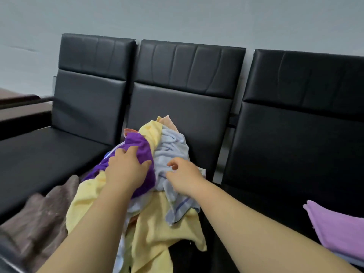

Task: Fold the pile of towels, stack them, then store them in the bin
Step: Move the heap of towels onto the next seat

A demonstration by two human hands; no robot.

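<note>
On middle seat [177,115] of black three-seat row: loose pile of towels [149,194], unfolded, heaped against the backrest and spilling over the front edge toward camera.

Left hand [126,170] down on purple towel [137,142] at the pile's left side, fingers curled into the cloth, thumb out to the right, gripping it.

Right hand [186,176] just beside, on pale blue towel [171,146], fingers bent and bunched on the fabric, pinching a fold. Slightly blurred. Hands near each other, not touching.

Yellow towel [157,227] beneath both held towels, draped low and wide, partly covered by the left forearm. Peach towel [167,120] poking up at the back of the pile, against the backrest. Darker blue stripes along the lower hanging end of the pale blue towel.

Brown towel [43,213] at lower left, blurred, lying over the front of left seat [49,150], just beside the pile.

Lilac towel [338,229] on right seat [285,154], lying flat with neat edges, well apart from the pile, a paler cloth under it at the frame edge.

Grey wall [177,16] behind the seats.
</note>
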